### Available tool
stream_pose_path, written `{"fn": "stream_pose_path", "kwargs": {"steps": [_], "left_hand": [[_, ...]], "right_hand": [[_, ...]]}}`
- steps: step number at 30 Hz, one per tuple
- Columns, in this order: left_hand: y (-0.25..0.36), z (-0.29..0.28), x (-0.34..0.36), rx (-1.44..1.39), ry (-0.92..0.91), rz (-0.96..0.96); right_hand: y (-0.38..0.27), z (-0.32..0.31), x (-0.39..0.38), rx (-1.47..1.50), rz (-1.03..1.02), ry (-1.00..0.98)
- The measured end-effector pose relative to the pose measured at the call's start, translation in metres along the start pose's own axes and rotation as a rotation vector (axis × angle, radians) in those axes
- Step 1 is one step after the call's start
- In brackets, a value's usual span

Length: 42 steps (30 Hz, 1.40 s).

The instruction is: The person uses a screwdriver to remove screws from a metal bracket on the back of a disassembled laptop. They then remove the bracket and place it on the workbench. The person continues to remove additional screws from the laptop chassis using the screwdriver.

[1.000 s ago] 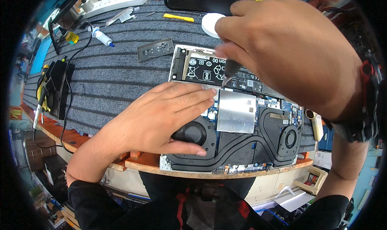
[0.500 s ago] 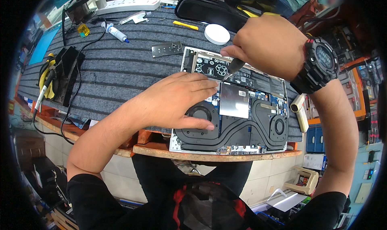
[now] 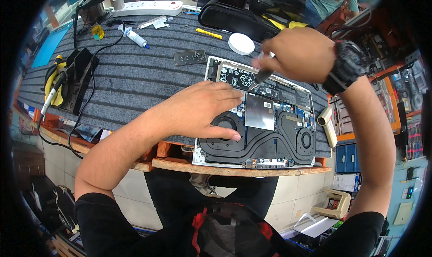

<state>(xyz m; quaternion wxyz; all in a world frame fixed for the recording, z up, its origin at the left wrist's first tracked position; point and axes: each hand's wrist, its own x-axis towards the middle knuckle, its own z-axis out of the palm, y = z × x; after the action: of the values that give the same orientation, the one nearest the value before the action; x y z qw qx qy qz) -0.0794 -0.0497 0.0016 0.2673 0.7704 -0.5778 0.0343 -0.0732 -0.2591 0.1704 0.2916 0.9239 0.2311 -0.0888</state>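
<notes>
An opened laptop (image 3: 274, 144) lies in front of me with its inner parts bare: a black battery (image 3: 288, 92) along the far side, a silver metal plate (image 3: 259, 111) in the middle, black fans and heat pipes nearer me. My left hand (image 3: 209, 108) lies flat over its left part, fingers stretched together toward the battery's near edge and thumb apart over the left fan (image 3: 228, 124). In my right hand (image 3: 299, 52) is a screwdriver (image 3: 264, 77), held from above and tilted. Its tip points down at the battery's near edge, close to my left fingertips; exact contact is unclear.
Beyond the laptop lie a small tray with screws (image 3: 190, 57), a round white lid (image 3: 241, 44), a yellow pry tool (image 3: 209, 33) and a tube (image 3: 136, 38). A soldering iron (image 3: 54, 95) rests in its holder at left. A power strip (image 3: 148, 7) stands at the back.
The fingers of my right hand have shifted and loosened around the screwdriver's handle, so more of it shows. My left hand stays in place on the laptop. The whole view has shifted slightly.
</notes>
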Motion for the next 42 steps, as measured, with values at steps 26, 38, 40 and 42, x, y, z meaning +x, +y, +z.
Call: {"fn": "stream_pose_path", "kwargs": {"steps": [26, 38, 40, 42], "left_hand": [[-0.035, -0.034, 0.005, 0.061, 0.411, -0.027], [-0.095, -0.053, -0.017, 0.304, 0.436, -0.429], [-0.102, -0.054, -0.022, 0.301, 0.396, -0.43], [-0.105, -0.053, -0.025, 0.246, 0.354, -0.4]], "right_hand": [[0.007, 0.001, 0.002, 0.102, 0.019, -0.044], [0.019, 0.016, -0.004, 0.304, -0.169, 0.146], [0.015, 0.006, -0.001, 0.189, -0.094, 0.046], [0.007, 0.001, 0.001, 0.112, 0.002, -0.039]]}}
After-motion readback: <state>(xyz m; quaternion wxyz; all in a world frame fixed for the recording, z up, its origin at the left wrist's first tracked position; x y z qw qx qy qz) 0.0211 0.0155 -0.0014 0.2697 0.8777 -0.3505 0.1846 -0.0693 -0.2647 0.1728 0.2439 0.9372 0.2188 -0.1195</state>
